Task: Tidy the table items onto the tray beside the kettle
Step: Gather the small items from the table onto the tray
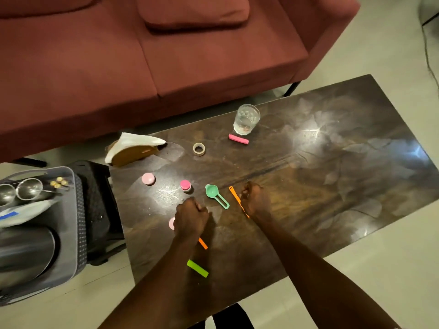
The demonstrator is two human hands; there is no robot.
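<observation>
hands: left hand (191, 218) curled, mid-frame; right hand (255, 200) on orange strip (237, 200)
tray: grey tray (71, 233) with kettle (26, 250), left edge

1. A dark red fabric sofa (147, 58) with a loose cushion (194, 10) fills the upper left.
2. The floor (380, 269) is pale and smooth.
3. A dark, glossy, marbled table (332, 162) stands in front of the sofa, catching bright reflections of light.
4. A thin cable (427, 55) runs along the floor at right.

Maroon sofa (147, 58) with loose cushion (194, 10) behind worktop. Pale tiled floor (392, 252) around. Dark cable (427, 51) trailing far right. Black stool (99, 205) under tray.
</observation>
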